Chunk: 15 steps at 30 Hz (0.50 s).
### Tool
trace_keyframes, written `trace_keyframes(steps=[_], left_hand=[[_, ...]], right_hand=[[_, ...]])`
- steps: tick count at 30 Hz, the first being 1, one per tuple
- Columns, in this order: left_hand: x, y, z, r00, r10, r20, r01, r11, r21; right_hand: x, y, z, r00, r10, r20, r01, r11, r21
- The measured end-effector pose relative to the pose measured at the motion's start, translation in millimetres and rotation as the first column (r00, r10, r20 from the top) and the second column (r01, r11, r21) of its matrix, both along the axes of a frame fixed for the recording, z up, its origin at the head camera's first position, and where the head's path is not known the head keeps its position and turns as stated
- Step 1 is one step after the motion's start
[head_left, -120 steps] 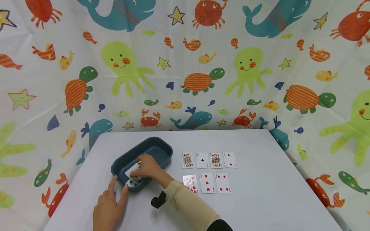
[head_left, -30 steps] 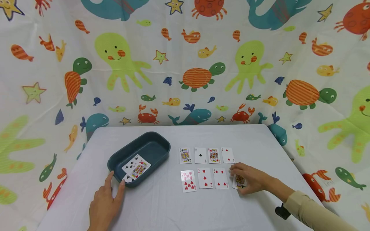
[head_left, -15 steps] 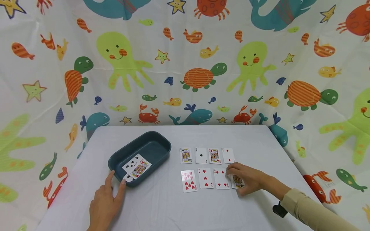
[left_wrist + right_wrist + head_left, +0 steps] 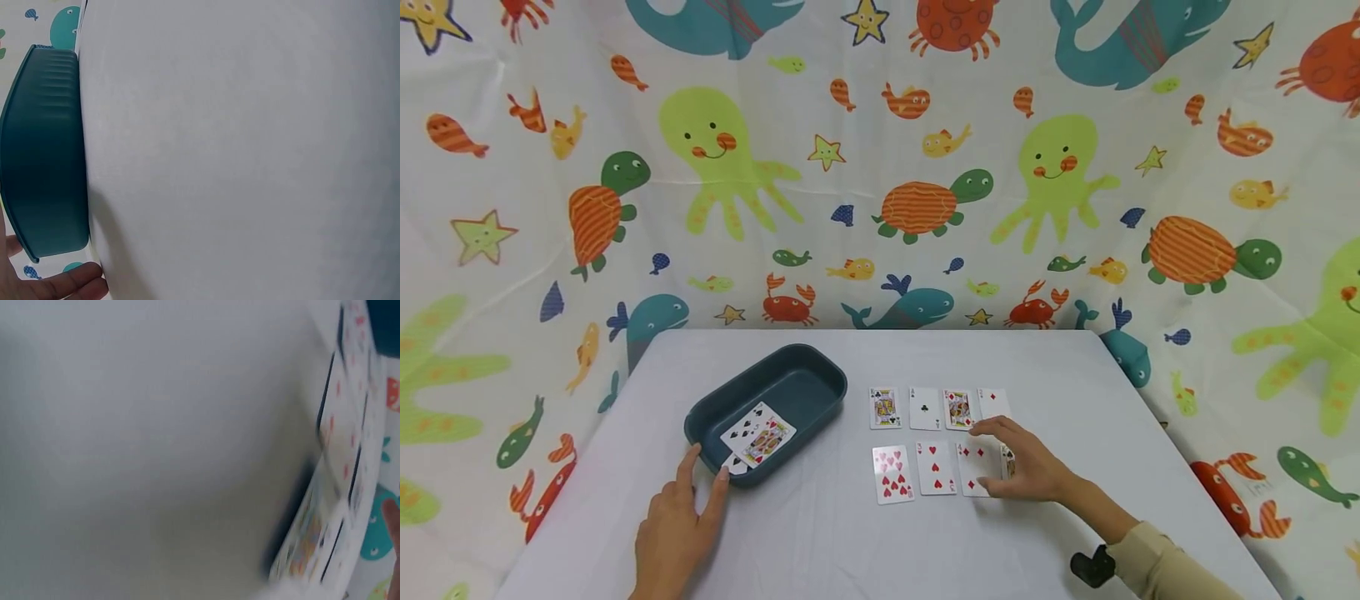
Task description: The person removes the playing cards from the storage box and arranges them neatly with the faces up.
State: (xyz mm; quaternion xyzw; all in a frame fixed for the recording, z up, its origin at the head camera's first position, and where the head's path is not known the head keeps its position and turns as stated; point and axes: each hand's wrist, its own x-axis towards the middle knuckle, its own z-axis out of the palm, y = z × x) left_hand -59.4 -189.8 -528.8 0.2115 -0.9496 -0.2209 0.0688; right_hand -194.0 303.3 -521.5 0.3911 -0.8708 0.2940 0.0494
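My left hand (image 4: pixel 673 533) rests its thumb and index finger at the near left rim of a dark teal tray (image 4: pixel 812 375); in the left wrist view the fingers show beside the tray's wall (image 4: pixel 47 150). Inside the tray lie a spade card (image 4: pixel 745 427), a face card (image 4: pixel 771 439) and part of another. With thumb and fingers spread apart, my right hand (image 4: pixel 1030 468) hovers over the four of diamonds (image 4: pixel 972 475) and partly hides a face card (image 4: pixel 1008 462) at the row's right end. No card shows held in it.
Left of the right hand lie a heart number card (image 4: pixel 893 477) and the three of hearts (image 4: pixel 936 471). Behind them stretches another row: two club cards, then a red face card (image 4: pixel 958 410) and a diamond card (image 4: pixel 992 402). A sea-animal cloth (image 4: pixel 910 167) hangs behind the white table.
My right hand went from the tray to the near row's right end, where another face card now lies, then shifted left with its fingers spreading off that card. My left hand stays at the tray.
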Motion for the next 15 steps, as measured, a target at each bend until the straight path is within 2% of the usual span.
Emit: trace_keyframes(steps=[4, 9, 13, 15], left_hand=[[3.3, 3.9, 0.3, 1.000, 0.001, -0.001, -0.001, 1.000, -0.008], [7.0, 8.9, 1.7, 1.000, 0.008, -0.013, -0.008, 1.000, -0.019], [10.0, 12.9, 3.2, 1.000, 0.017, -0.003, -0.017, 1.000, -0.022], [11.6, 14.8, 3.9, 1.000, 0.019, 0.003, -0.019, 1.000, -0.022]], right_hand=[[7.2, -22, -6.9, 1.000, 0.011, 0.017, -0.009, 0.987, -0.161], [16.7, -57, -8.3, 0.988, 0.069, 0.136, -0.018, 0.939, -0.343], [25.5, -90, -4.8, 0.957, 0.153, 0.247, -0.026, 0.892, -0.450], [29.6, -107, -1.0, 0.933, 0.192, 0.305, -0.018, 0.871, -0.491]])
